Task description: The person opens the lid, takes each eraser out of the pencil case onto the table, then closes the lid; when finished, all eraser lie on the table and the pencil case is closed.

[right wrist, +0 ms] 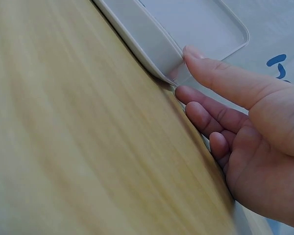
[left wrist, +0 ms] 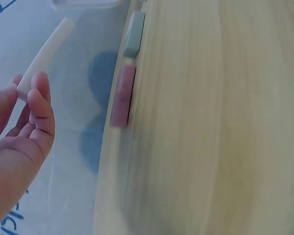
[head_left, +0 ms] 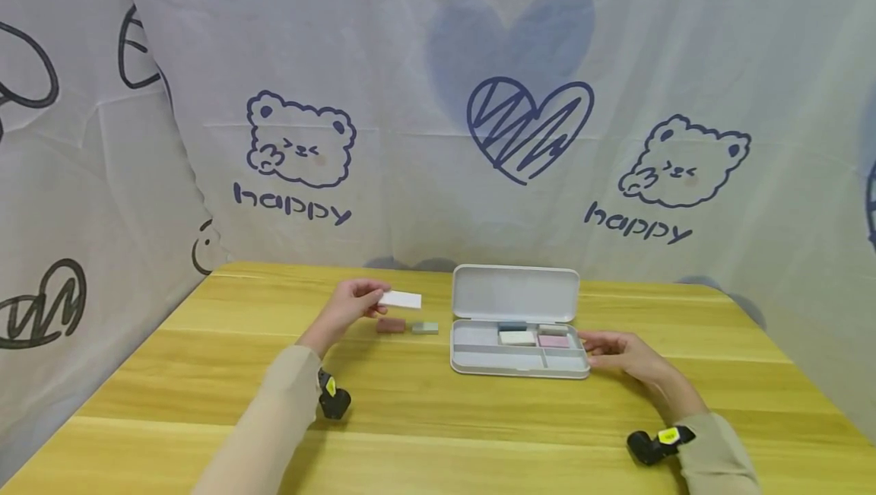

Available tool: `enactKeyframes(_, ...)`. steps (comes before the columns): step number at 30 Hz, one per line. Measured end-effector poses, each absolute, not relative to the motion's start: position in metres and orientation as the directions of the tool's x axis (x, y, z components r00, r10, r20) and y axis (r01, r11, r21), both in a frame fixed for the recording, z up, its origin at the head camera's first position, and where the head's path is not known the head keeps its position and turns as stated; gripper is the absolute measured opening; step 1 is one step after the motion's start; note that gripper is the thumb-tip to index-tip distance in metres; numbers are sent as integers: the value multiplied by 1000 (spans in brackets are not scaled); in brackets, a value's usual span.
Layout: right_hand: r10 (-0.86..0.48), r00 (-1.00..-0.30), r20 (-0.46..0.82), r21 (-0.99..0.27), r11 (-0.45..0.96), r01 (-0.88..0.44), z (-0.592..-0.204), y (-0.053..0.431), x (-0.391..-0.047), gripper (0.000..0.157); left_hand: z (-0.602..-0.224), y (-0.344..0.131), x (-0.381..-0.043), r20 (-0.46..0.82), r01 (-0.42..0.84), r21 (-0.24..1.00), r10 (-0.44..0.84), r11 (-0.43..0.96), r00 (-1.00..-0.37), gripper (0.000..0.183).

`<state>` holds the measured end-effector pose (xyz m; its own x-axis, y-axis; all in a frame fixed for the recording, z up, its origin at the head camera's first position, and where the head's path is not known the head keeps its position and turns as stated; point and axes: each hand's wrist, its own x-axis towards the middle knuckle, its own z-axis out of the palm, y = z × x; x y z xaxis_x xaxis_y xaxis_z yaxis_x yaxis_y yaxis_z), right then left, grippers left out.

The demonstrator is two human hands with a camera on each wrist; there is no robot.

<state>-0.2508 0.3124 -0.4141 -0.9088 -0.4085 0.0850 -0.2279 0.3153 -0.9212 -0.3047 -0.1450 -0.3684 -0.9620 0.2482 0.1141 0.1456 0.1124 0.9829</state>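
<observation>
My left hand (head_left: 356,300) pinches a long white eraser (head_left: 401,299) by one end, between thumb and fingers, above the table. Below it lie a reddish-brown eraser (head_left: 391,325) and a pale green eraser (head_left: 425,328), end to end. A white pencil case (head_left: 472,359) stands to the right with its lid raised. Its back compartment holds a dark blue block (head_left: 512,325), a cream block (head_left: 517,338), a pink block (head_left: 553,341) and a greyish block (head_left: 553,329). At the case's right corner, my right hand (head_left: 626,354) holds the edge, thumb on the rim (right wrist: 182,62) and fingertips low outside.
The wooden table (head_left: 411,434) reaches back to a white curtain (head_left: 411,198) printed with bears and hearts. A divider (head_left: 544,359) splits the case's front row. Each wrist carries a black camera (head_left: 334,401).
</observation>
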Motion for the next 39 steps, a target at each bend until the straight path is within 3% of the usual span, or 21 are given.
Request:
enactKeyframes(25,-407,-910,82,-920,321,-226,-415,313,-252,50,-382,-209,-306,29,47,991,144,129,-989,30)
enactKeyframes(39,-416,-905,88,-919,316,-235,-415,313,-252,50,-388,-222,-308,-124,-84,979,218,185,-968,34)
